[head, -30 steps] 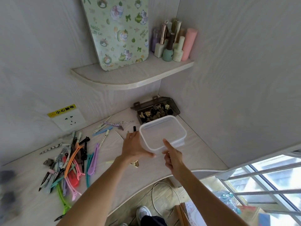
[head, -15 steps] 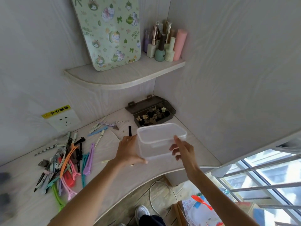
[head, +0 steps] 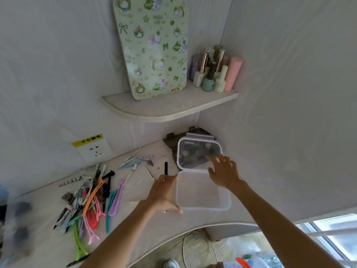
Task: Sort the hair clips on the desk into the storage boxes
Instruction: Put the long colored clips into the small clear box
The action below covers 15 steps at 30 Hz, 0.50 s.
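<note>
A clear storage box [head: 202,192] sits on the desk with nothing visible inside. Its clear lid [head: 199,153] stands raised behind it. My left hand [head: 164,192] holds the box's left wall. My right hand [head: 224,171] touches the lid's lower right part with spread fingers. Behind the lid, a dark box [head: 173,140] holding small clips stands in the corner, mostly hidden. A pile of long coloured hair clips [head: 90,204] lies on the desk to the left. A few more clips [head: 133,163] lie scattered near the wall, and a black one [head: 165,168] sits just beyond my left hand.
The desk [head: 135,225] has a curved front edge; a cable and floor show below. A corner shelf [head: 166,107] overhead carries a patterned green board [head: 152,47] and several bottles [head: 216,74]. A wall socket [head: 94,149] is at the left. Blurred items sit far left.
The clear box, held in the air before, now rests on the desk. Its lid is now swung up behind it, with my right hand on the lid instead of the box's side.
</note>
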Motion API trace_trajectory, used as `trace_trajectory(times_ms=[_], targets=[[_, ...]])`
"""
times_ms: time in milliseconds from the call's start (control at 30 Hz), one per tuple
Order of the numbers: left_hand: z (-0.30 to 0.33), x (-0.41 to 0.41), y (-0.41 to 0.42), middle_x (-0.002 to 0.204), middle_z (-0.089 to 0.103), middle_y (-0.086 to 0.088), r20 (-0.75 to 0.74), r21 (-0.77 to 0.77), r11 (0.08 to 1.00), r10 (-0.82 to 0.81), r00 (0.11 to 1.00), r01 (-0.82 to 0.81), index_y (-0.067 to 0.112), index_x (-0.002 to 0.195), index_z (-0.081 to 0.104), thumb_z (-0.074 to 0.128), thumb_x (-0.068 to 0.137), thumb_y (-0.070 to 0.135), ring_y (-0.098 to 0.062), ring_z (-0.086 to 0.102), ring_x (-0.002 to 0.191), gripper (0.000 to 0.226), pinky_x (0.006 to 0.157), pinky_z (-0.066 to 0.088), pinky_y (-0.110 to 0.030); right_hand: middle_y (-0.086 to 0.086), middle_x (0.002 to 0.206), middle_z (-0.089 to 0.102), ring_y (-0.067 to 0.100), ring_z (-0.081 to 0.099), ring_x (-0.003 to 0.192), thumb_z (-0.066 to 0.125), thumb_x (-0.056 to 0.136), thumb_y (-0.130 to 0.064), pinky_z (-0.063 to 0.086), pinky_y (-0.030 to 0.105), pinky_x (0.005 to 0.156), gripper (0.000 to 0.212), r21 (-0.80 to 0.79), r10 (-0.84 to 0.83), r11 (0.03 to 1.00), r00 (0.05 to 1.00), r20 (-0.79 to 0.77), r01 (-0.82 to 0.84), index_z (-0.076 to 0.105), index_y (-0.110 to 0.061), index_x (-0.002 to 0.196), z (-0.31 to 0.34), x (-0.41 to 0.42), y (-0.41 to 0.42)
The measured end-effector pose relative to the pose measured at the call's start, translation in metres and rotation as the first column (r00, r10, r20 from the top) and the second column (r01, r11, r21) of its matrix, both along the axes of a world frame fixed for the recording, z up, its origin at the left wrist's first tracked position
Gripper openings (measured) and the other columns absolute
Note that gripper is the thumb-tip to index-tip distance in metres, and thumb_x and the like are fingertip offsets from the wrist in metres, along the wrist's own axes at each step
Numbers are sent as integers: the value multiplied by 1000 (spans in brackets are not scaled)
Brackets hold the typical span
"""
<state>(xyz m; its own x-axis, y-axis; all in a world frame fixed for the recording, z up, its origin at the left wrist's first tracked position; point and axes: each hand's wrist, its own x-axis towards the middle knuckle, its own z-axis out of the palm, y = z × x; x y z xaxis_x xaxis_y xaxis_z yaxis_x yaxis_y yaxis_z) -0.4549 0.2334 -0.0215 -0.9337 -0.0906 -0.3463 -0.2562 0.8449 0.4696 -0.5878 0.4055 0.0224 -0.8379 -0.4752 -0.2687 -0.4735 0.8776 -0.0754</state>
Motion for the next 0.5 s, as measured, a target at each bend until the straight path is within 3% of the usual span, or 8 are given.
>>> trace_trajectory(times_ms=[167,333,433,500], targets=[[-2,4,-4,146,36,3,-16,12,1000,8,1000,-8,29,146,17,84,47,55,-21,29,135,122,108,29,-37,5,124,58,25,53,113,56,88,-18,41,33,92,29,-228,77,964,966,-245,-135,61,-20,116,18,-2,-4],[-1,19,-28,154,23,4,49,66,997,34,998,-37,27,148,13,85,53,48,-19,20,140,121,113,21,-36,2,90,70,22,65,86,65,79,-10,53,31,78,12,-396,199,853,913,-355,-340,70,-18,85,32,19,-31],[-1,31,-52,149,32,6,41,103,988,114,993,-118,28,144,28,80,69,33,-15,27,136,92,109,24,-31,1,92,71,17,65,88,63,83,-11,55,32,79,12,-370,373,795,869,-325,-480,69,-18,91,33,39,-63],[-5,38,-66,148,35,7,-17,70,982,177,984,-175,30,142,32,67,82,20,-12,30,135,70,109,25,-29,3,102,68,19,63,96,56,88,-11,52,32,83,20,-279,461,818,863,-206,-503,64,-17,105,26,49,-89]])
